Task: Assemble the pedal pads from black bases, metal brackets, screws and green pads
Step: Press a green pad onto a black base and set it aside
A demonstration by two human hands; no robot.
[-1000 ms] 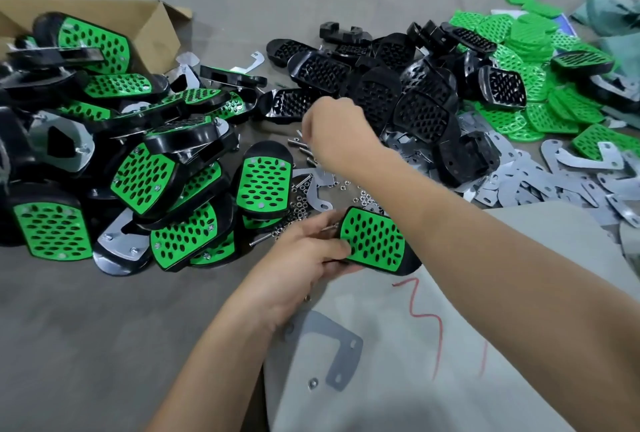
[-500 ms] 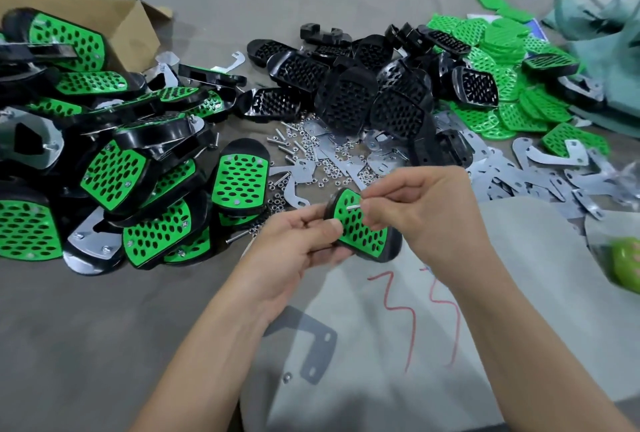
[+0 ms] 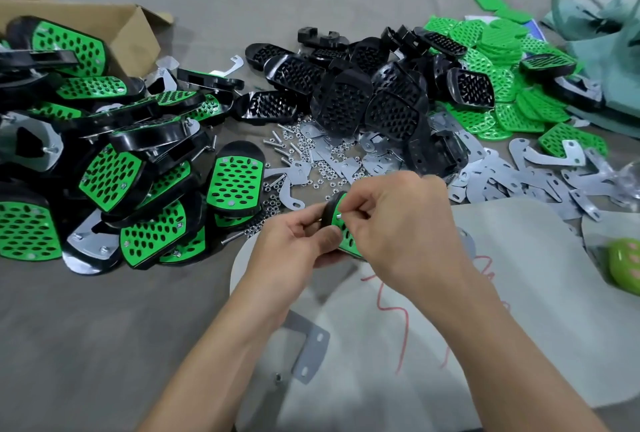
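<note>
My left hand [image 3: 294, 241] grips a black base with a green pad [image 3: 341, 227] on it, held tilted over the table. My right hand [image 3: 398, 224] pinches a small screw [image 3: 341, 214] against the pad's upper end and covers most of the pad. Behind my hands lie loose screws and nuts [image 3: 311, 158], a heap of black bases [image 3: 363, 99], flat metal brackets [image 3: 519, 186] and a pile of green pads [image 3: 502, 85]. One metal bracket [image 3: 308, 352] with a nut beside it lies below my left wrist.
A stack of finished green-and-black pedal pads [image 3: 114, 161] fills the left side, next to an open cardboard box [image 3: 114, 23]. A pale sheet with red marks [image 3: 485, 327] covers the near right. A green round object [image 3: 623, 265] sits at the right edge.
My right hand came back from the screw pile to the pad with a screw. Both hands have tilted the pad more on edge, and the right hand now covers more of it.
</note>
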